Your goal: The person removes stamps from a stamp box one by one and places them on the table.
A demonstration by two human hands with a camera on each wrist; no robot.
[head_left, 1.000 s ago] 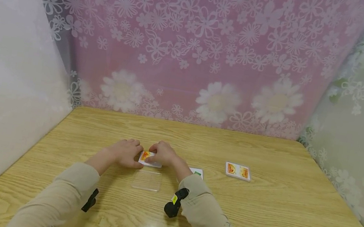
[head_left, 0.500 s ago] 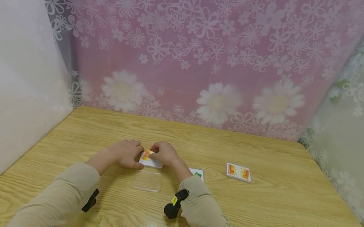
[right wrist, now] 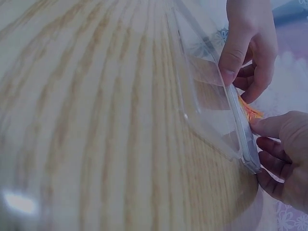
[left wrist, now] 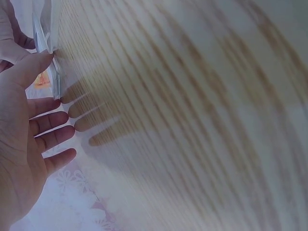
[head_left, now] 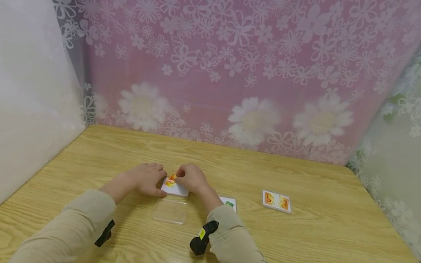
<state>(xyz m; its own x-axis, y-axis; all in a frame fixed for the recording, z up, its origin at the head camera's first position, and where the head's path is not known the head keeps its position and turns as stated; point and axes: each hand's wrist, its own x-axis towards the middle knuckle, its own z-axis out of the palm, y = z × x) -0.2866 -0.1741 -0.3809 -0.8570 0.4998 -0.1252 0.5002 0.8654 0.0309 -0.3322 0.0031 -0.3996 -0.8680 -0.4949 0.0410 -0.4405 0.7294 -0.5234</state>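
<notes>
A shallow clear plastic case (head_left: 181, 192) with white cards lies between the hands. My left hand (head_left: 146, 178) holds its left end, thumb at the near edge and fingers at the far side, as the left wrist view shows. My right hand (head_left: 192, 178) pinches an orange-and-yellow printed card (head_left: 172, 179) over the case. In the right wrist view, this printed card (right wrist: 248, 111) stands raised and bent, with the thumb against it. Its far part is hidden by the fingers. In front of the case lies a clear plastic lid (head_left: 170, 211), apart from both hands.
A cased card with orange pictures (head_left: 276, 201) lies farther right on the wooden table (head_left: 318, 254). Beside the right wrist is a white card with a green patch (head_left: 229, 203), partly hidden by the sleeve. Flowered curtains (head_left: 220, 61) stand behind and at the sides.
My right hand has drawn the orange-and-yellow card up from lying flat, and it now stands lifted, with more white showing beneath. The left hand stays in place on the case.
</notes>
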